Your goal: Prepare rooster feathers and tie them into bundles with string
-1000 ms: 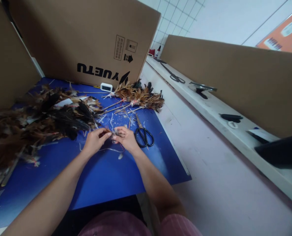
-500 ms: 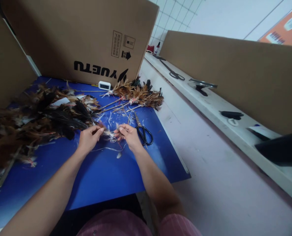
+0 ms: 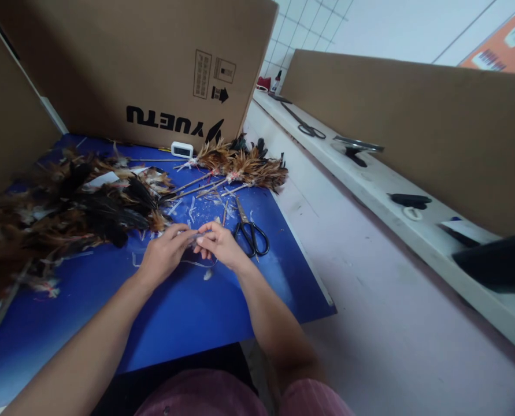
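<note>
Left hand and right hand pinching a blurred pale piece between them above the desk | piece seemingly still being worked | stick-mounted feather bundles lying beyond, apparently tied | feather heap lying left, remaining count not showing

Feather bundles — golden brown, black-tipped. Feather pile — mottled brown and black. Scissors: black-handled. Table: deep blue. Carton: brown, printed in black. Sleeve: pink, faintly striped. Wall grid: white, dark-lined squares. Poster: orange and white.
</note>
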Motion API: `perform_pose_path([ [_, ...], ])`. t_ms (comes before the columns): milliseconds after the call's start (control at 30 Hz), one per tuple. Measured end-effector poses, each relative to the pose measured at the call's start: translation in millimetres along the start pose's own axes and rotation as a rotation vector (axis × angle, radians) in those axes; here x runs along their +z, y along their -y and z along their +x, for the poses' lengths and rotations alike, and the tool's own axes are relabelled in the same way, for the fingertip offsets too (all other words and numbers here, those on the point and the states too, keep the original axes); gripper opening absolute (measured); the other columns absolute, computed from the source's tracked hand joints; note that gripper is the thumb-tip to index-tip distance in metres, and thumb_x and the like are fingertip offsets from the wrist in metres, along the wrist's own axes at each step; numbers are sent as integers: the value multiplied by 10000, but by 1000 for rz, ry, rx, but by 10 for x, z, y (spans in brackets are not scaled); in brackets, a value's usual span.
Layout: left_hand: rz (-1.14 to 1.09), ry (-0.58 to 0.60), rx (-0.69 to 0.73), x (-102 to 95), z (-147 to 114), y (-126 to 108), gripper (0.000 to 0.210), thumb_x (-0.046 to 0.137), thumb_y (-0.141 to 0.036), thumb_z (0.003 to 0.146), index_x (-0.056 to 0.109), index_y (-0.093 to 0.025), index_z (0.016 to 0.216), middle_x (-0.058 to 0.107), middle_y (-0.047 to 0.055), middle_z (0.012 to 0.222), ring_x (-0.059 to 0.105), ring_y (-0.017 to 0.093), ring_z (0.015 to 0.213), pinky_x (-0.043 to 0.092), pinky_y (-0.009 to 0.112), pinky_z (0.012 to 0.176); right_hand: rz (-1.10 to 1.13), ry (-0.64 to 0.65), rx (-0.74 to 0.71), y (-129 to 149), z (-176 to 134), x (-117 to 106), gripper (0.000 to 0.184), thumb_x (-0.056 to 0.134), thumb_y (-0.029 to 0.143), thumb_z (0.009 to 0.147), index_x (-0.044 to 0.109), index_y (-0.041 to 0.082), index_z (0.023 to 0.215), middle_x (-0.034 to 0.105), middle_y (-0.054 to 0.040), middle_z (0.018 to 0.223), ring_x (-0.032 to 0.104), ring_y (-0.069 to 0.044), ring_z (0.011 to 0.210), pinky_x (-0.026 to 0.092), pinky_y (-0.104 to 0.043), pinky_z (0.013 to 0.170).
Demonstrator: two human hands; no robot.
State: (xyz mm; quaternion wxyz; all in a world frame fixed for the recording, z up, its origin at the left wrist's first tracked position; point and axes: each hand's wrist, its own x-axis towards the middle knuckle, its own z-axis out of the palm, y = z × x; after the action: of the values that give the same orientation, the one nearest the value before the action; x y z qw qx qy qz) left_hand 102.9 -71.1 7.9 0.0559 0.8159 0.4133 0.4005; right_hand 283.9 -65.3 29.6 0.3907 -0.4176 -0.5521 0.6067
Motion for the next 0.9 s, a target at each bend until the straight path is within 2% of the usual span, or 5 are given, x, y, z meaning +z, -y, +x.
perform_pose_path([
  [133, -62, 0, 70, 45, -21, 21, 231, 470, -252, 939, 670, -188, 1037, 673, 73, 960, 636, 165, 876, 501, 271, 799, -32, 45, -7, -2, -12, -17, 210, 606, 246, 795, 467, 201, 945, 649, 56, 613, 519, -64, 436, 385, -172, 420],
  [233, -87, 18, 53, 49, -10, 34, 225, 470, -246, 940, 660, -180, 1041, 659, 82, 986, 624, 161, 878, 492, 263, 771, -37, 82, -30, -5, -12, -37, 200, 586, 236, 815, 462, 205, 969, 642, 55, 631, 524, -65, 453, 392, -175, 436],
  [400, -190, 138, 16, 33, 33, 19, 249, 447, -261, 949, 671, -182, 876, 655, 42, 817, 605, 138, 737, 458, 240, 688, -86, 108, -55, 10, -20, -53, 183, 568, 225, 826, 466, 214, 978, 635, 55, 660, 526, -63, 481, 400, -177, 462],
  [733, -276, 127, -154, 1, 61, 28, 198, 542, -301, 875, 681, -178, 806, 674, 41, 754, 611, 156, 691, 431, 252, 649, -156, -1, -73, -14, 7, -87, 177, 587, 196, 785, 550, 192, 958, 656, 34, 698, 533, -62, 499, 423, -193, 495],
  [900, -322, 128, -299, -9, 63, 30, 192, 553, -309, 842, 685, -172, 822, 622, 7, 650, 542, 121, 529, 407, 242, 563, -146, -73, -89, 6, 19, -124, 168, 604, 190, 758, 582, 192, 924, 668, 25, 709, 530, -64, 499, 427, -201, 506],
])
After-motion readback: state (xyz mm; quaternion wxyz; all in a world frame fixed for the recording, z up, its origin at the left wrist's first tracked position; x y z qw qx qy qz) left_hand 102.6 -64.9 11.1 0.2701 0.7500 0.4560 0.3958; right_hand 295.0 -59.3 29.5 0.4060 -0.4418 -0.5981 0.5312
